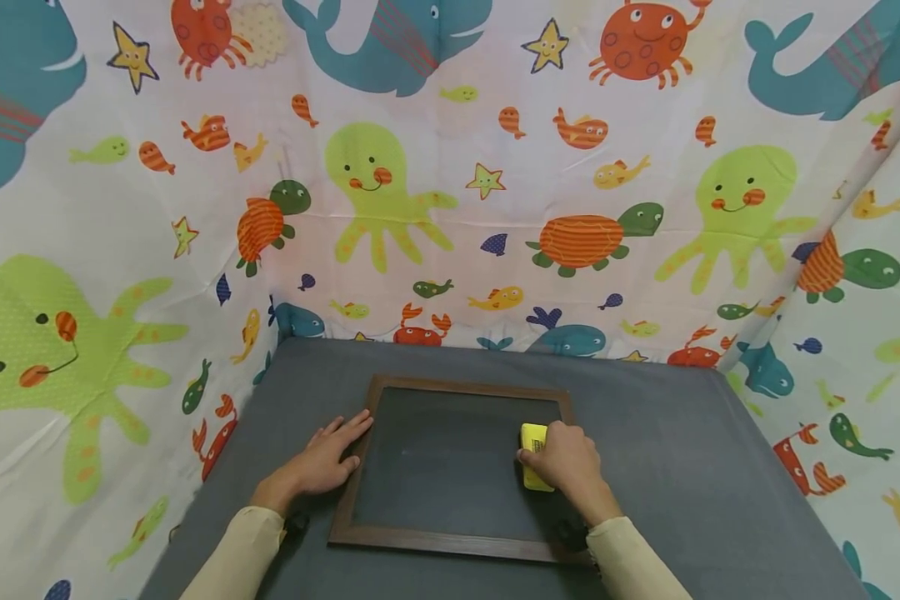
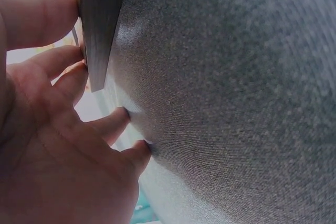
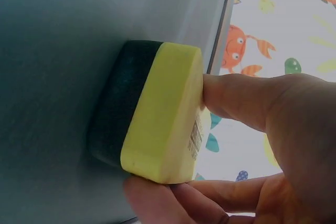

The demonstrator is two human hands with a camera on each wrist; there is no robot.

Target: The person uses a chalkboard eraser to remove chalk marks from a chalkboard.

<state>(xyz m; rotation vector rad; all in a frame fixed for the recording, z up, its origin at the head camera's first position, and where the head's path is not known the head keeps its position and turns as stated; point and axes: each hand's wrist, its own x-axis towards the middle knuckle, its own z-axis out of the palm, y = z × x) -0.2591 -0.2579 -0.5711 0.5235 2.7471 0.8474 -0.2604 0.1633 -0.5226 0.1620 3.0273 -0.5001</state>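
Observation:
A chalkboard [image 1: 450, 467] in a brown wooden frame [image 1: 465, 546] lies on the grey cloth. My right hand [image 1: 573, 467] grips a yellow eraser [image 1: 534, 479] over the right part of the board. In the right wrist view the eraser [image 3: 160, 114] shows its dark felt side against the board, with thumb and fingers round its yellow body. My left hand [image 1: 322, 458] rests spread at the frame's left edge. Thumb and some fingertips touch the wooden edge [image 2: 100, 30] in the left wrist view, while two other fingers [image 2: 137, 153] press on the cloth.
Grey cloth [image 1: 682, 467] covers the table round the board. White curtains [image 1: 435, 200] printed with sea animals hang behind and on both sides. Pale sleeves [image 1: 232, 554] cover both forearms.

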